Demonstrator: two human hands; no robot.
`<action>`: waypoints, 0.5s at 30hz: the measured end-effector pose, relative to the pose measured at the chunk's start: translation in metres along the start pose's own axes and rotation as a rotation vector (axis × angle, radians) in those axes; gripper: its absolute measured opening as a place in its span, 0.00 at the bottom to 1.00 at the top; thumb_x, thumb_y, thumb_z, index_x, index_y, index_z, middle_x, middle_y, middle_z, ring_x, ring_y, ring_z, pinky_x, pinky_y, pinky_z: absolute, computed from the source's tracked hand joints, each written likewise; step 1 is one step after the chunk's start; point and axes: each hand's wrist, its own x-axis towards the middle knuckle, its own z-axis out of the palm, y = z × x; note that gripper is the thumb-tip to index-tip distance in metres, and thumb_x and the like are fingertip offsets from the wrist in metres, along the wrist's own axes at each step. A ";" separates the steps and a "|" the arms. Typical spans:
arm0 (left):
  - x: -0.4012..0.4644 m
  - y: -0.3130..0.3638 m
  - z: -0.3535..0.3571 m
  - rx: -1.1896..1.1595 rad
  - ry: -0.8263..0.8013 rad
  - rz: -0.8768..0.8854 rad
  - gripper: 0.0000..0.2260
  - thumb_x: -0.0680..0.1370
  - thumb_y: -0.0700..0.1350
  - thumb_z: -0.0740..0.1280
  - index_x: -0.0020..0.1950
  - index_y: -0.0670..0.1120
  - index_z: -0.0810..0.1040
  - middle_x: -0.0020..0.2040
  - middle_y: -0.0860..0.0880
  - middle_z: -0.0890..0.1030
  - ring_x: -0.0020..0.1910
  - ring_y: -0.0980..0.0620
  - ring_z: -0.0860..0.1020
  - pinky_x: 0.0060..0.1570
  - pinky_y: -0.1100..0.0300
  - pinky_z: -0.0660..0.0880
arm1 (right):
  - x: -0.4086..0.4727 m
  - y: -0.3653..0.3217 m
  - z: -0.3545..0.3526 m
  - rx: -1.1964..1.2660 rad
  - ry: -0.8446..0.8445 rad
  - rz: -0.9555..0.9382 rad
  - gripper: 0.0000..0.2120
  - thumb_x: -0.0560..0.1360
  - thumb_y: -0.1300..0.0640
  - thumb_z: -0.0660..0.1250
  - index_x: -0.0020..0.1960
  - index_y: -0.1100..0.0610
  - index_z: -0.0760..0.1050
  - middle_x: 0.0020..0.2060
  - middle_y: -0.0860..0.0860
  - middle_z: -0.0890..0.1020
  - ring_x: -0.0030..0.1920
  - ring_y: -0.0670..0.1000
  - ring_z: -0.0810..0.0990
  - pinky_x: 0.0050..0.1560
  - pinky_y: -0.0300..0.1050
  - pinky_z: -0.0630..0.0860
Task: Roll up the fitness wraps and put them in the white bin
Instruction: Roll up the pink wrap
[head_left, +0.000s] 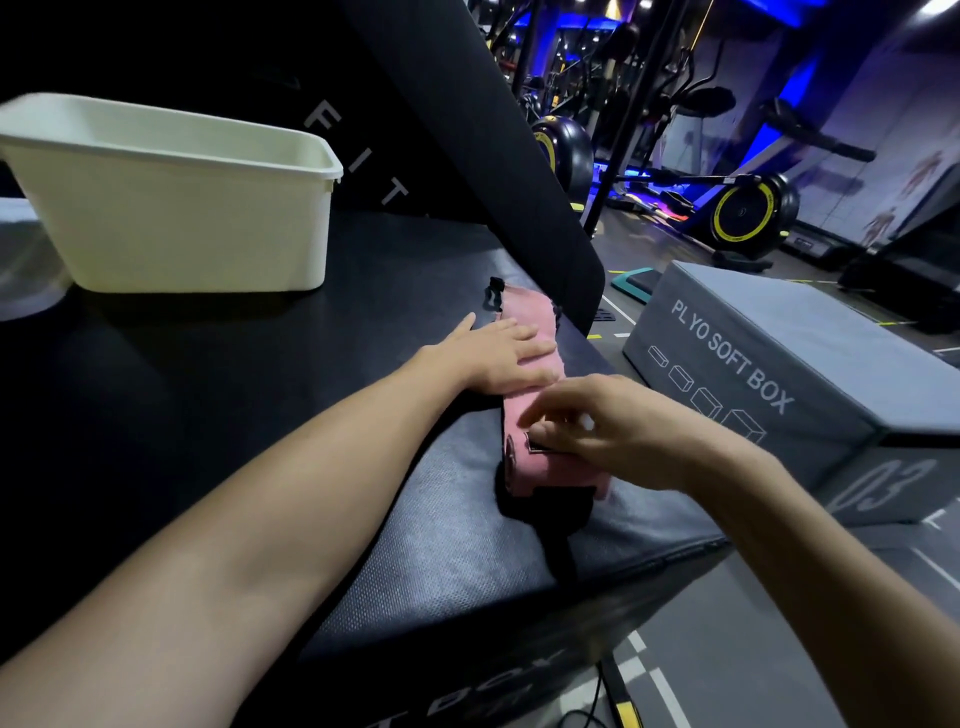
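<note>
The left hand (501, 353) lies flat, fingers straight and together, pressing the far half of the pink fitness wrap (524, 415) onto the black padded platform (363, 467). The right hand (608, 431) has its fingers curled, thumb and fingertips pinching the near part of the wrap at a small dark tab; motion blur hides exactly how the tips meet.

The wrap lies stretched out, its long axis running from the near right edge of the platform away toward the far side, slanting slightly left. Its far end carries a black loop (494, 295) pointing away from the person; its near end has begun to curl into a roll, with black strap material (540, 514) spilling from under it toward the platform's edge.

The white bin (171, 208) stands on the same platform, well apart from the wrap, to the far left, its open top upward.

A black upright pad (467, 130) behind the wrap bears the white letters "F I T". To the right, on the floor, a grey box (779, 374) reads "PLYO SOFT BOX" above four outline drawings of boxes, with "03" on its side face. Exercise bikes with yellow-rimmed wheels (743, 213) stand beyond under blue light.
</note>
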 end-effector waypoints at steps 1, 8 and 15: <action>0.000 0.000 0.000 0.002 0.000 0.000 0.27 0.84 0.65 0.50 0.83 0.62 0.54 0.84 0.57 0.49 0.83 0.55 0.45 0.79 0.39 0.37 | -0.002 -0.001 0.001 0.022 0.063 0.013 0.06 0.80 0.48 0.69 0.55 0.49 0.80 0.39 0.46 0.81 0.40 0.45 0.77 0.45 0.42 0.72; 0.004 -0.001 0.001 -0.018 0.017 0.004 0.28 0.83 0.68 0.50 0.82 0.63 0.55 0.84 0.57 0.50 0.83 0.54 0.46 0.78 0.38 0.36 | -0.019 -0.001 0.036 -0.076 0.474 -0.057 0.13 0.78 0.41 0.64 0.43 0.50 0.75 0.38 0.47 0.80 0.40 0.57 0.78 0.41 0.53 0.76; 0.009 -0.003 0.003 -0.056 0.106 -0.017 0.28 0.81 0.69 0.54 0.80 0.60 0.63 0.82 0.54 0.58 0.82 0.51 0.55 0.79 0.38 0.42 | -0.036 0.003 0.052 -0.163 0.388 -0.104 0.30 0.68 0.30 0.66 0.59 0.51 0.76 0.55 0.45 0.77 0.54 0.52 0.77 0.53 0.51 0.78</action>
